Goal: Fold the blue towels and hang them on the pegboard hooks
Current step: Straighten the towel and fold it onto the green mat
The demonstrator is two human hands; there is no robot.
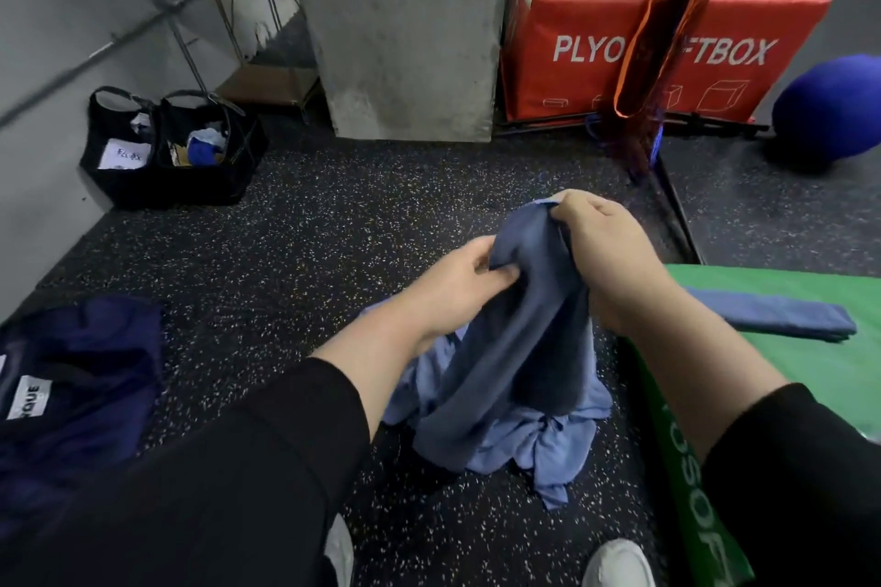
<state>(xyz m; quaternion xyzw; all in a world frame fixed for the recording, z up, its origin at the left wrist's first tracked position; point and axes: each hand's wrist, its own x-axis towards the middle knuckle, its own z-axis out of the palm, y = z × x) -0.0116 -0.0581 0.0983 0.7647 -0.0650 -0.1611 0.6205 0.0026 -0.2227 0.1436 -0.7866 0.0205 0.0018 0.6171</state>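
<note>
A blue towel hangs bunched between both hands above the speckled floor. My left hand pinches its left edge. Higher up, my right hand grips its top corner. Its lower end trails onto a crumpled pile of lighter blue towels on the floor. A folded blue towel lies flat on the green box at the right. No pegboard or hooks are in view.
A red plyo box and a concrete pillar stand at the back. A blue ball sits far right. Black bags stand by the left wall. A dark navy bag lies at the left. Orange and dark straps hang down.
</note>
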